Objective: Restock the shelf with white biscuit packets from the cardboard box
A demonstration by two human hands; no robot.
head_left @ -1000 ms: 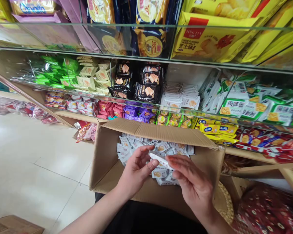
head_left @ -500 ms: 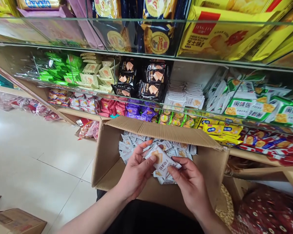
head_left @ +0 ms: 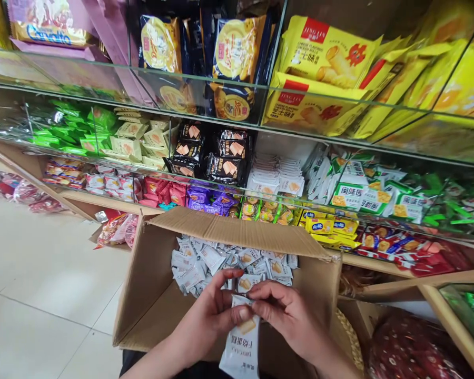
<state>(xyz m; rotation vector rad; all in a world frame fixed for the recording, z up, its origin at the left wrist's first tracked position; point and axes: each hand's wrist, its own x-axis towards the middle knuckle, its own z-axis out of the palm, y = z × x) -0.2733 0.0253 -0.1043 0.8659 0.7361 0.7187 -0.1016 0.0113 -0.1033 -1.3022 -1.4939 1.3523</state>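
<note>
- One left hand [head_left: 211, 320] and one right hand [head_left: 284, 322], both over the near side of the box [head_left: 300, 300].
- The left hand pinches one packet [head_left: 242, 345] by its upper end, thumb on the printed face; the right hand pinches the same end's top corner between thumb and fingertips.
- That packet hangs tilted over the box's near edge.
- Inside the box, toward its far side: loose packets [head_left: 193, 271], dozens, too heaped to count exactly.
- On the shelf behind the box: two rows of white packs [head_left: 264, 181]; left of these, two columns of black packs [head_left: 233, 149], at least six showing.
- Lower, just behind the box's flap: purple packs [head_left: 209, 197], overlapping, count unclear.
- Right of the box: one dark red bag [head_left: 414, 347].
</note>
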